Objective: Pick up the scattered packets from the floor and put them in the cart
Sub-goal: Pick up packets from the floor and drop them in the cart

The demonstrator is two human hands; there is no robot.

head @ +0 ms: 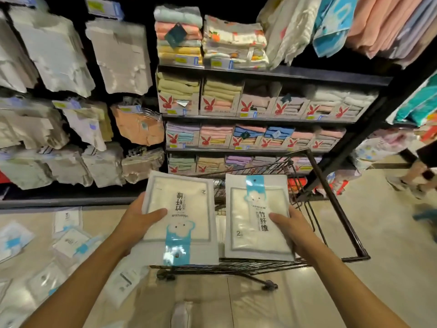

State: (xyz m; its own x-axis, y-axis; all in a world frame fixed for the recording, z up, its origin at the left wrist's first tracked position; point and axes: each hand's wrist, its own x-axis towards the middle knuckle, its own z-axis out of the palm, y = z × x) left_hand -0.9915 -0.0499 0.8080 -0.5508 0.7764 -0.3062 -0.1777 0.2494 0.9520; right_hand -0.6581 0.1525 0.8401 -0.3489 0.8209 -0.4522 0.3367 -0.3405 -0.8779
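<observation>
My left hand [139, 220] grips a flat white towel packet [182, 209] with a blue band, turned upside down. A second white packet [256, 223] of the same kind, upright, is held by my right hand [289, 229]. Both packets hover side by side over the black wire cart [340, 209], above its near end. Several more white and blue packets [71, 240] lie scattered on the beige floor at the lower left. One packet [125, 280] lies just left of the cart's front wheel.
Black shelving [272, 74] with stacked folded towels stands right behind the cart. Hanging bagged goods [59, 55] fill the wall to the left. A person's legs [416, 171] pass at the right edge. Bare floor stretches right of the cart.
</observation>
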